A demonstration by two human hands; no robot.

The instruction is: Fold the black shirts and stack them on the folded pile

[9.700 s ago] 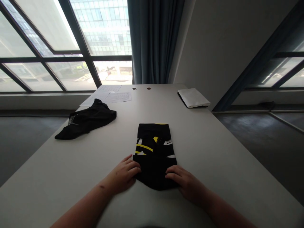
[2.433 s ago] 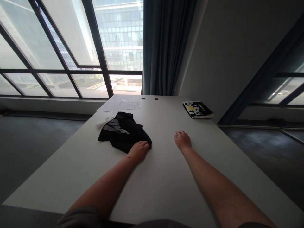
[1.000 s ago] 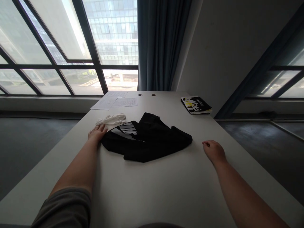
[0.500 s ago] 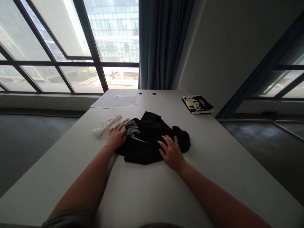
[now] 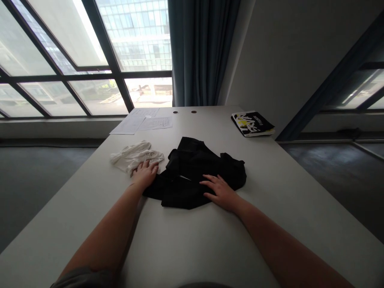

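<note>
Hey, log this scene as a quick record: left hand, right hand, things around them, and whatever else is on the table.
Left hand: open, at the edge of the black garment, fingertips beside the white cloth.
Right hand: open, fingers spread, lying on the black garment.
Things: the crumpled black garment and white cloth lie side by side on the white table.
Rest: printed paper sheets at the far end; a black-and-yellow booklet at the far right.
</note>
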